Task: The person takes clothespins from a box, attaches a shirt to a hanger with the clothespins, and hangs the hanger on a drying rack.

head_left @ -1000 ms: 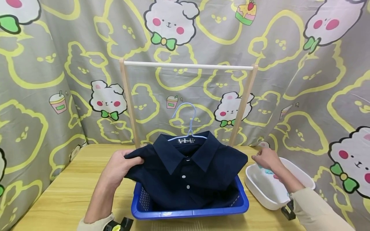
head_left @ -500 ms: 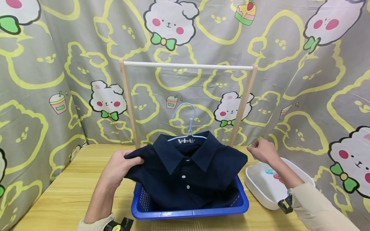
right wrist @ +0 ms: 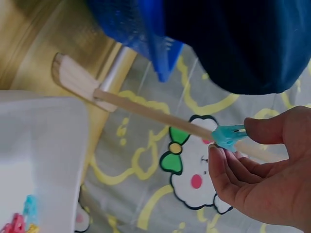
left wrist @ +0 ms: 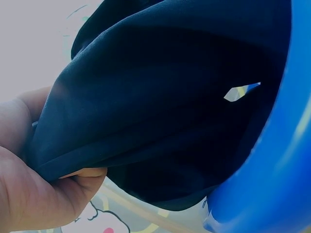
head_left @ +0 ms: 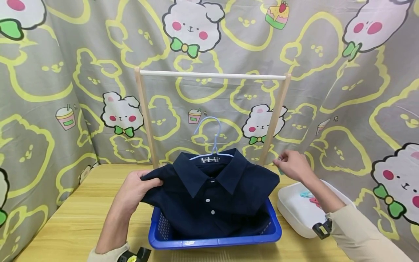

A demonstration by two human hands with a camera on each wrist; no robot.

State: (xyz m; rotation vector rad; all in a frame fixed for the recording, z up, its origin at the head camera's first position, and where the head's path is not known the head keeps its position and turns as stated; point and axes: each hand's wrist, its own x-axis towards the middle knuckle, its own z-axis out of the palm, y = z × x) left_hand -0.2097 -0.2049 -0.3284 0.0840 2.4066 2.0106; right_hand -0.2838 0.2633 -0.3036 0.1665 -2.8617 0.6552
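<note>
A navy shirt point(head_left: 193, 211) with a collar and white buttons sits on a light blue hanger point(head_left: 215, 149), its lower part inside a blue basket point(head_left: 216, 242). My left hand point(head_left: 132, 191) pinches the shirt's left-side shoulder between thumb and fingers; the left wrist view shows the cloth point(left wrist: 121, 97) bunched there. Just off the opposite shoulder, my right hand point(head_left: 294, 165) holds a teal clothespin point(right wrist: 227, 138). In the right wrist view thumb and fingers pinch its handle end, apart from the shirt.
Behind the basket stands a wooden rack with a white crossbar point(head_left: 212, 75). A white tub point(head_left: 291, 220) at right holds teal and red clothespins point(head_left: 315, 202). Everything rests on a wood-grain table point(head_left: 75, 214). A patterned curtain point(head_left: 98, 43) hangs behind.
My right hand has lifted out from over the white tub and moved left toward the shirt's shoulder with the clothespin. The left hand and shirt stay in place.
</note>
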